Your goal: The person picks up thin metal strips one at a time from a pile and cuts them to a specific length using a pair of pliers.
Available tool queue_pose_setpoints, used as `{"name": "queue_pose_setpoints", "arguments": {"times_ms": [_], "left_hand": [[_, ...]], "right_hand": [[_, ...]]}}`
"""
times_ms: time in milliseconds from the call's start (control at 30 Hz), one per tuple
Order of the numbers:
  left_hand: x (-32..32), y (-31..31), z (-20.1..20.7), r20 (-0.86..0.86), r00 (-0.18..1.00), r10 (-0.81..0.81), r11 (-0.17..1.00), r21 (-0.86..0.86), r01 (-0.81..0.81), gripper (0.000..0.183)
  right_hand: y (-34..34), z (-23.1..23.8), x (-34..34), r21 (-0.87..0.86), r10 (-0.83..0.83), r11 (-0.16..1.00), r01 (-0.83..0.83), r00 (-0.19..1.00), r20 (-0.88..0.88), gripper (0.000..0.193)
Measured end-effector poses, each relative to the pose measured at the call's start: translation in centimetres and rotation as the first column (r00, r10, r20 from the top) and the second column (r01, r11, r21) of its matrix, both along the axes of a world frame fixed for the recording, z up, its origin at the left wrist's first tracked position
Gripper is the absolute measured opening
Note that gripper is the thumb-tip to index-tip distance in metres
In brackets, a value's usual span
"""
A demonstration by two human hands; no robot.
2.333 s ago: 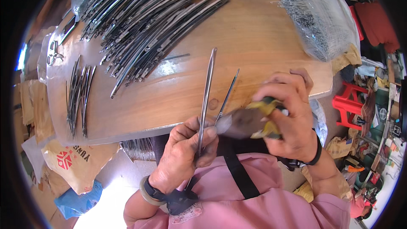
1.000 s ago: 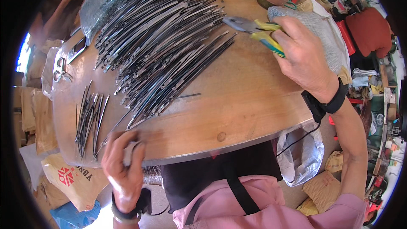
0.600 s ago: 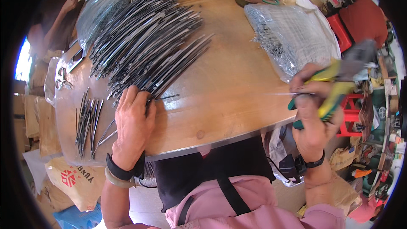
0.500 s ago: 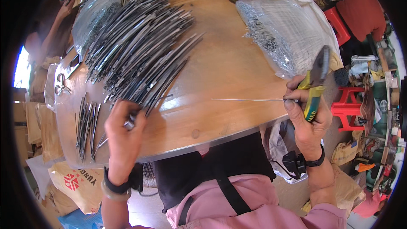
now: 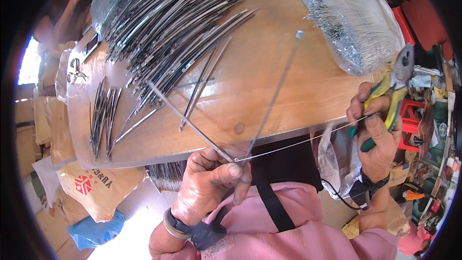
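My left hand (image 5: 211, 178), in front of the table edge, pinches the ends of two thin metal strips (image 5: 190, 126) that spread upward in a V. The right-hand strip is blurred and has a pale tip. Between the left fingertips and my right hand (image 5: 378, 127) runs a thin wire (image 5: 303, 140). Its looped end lies at the joint of the strips. The right hand is closed around that wire's other end and pliers (image 5: 397, 86) with yellow and green handles, jaws pointing up. Two loose strips (image 5: 202, 89) lie on the table beyond the left hand.
A large heap of dark metal strips (image 5: 168, 24) covers the left of the wooden table (image 5: 269, 86). A smaller bunch (image 5: 103, 120) lies near its left edge. A clear bag of wires (image 5: 351, 24) sits at far right. Another person's arm (image 5: 72, 12) shows at upper left.
My left hand has moved right and nearer to me from the heap, now holding two strips at the wire's end. My right hand with pliers and wire has shifted slightly right.
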State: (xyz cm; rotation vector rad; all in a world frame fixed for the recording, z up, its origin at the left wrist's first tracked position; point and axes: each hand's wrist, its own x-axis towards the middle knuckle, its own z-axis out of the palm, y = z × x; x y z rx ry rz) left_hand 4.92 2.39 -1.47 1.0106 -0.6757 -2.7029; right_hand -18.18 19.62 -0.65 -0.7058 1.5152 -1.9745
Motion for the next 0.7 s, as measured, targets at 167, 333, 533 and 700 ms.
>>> {"name": "queue_pose_setpoints", "arguments": {"times_ms": [167,333,533,700], "left_hand": [[1.4,0.5,-1.1,0.073,0.996,-0.047,0.936,-0.346,0.07,0.019],[1.8,0.1,-1.5,0.159,0.978,-0.132,0.911,-0.37,0.183,0.018],[1.4,-0.5,-1.8,0.255,0.911,-0.323,0.881,-0.271,0.388,0.002],[1.7,-0.4,-1.9,0.277,0.898,-0.343,0.879,-0.241,0.411,0.008]], "right_hand": [[-0.9,0.7,0.2,0.187,0.11,0.981,-0.056,0.949,-0.296,0.024],[-2.0,0.5,1.1,0.368,0.293,0.928,-0.064,0.735,-0.611,0.021],[-4.5,0.0,3.0,0.483,0.471,0.871,-0.083,0.42,-0.776,0.024],[-5.5,0.4,2.3,0.554,0.573,0.819,-0.147,0.222,-0.789,0.029]]}}
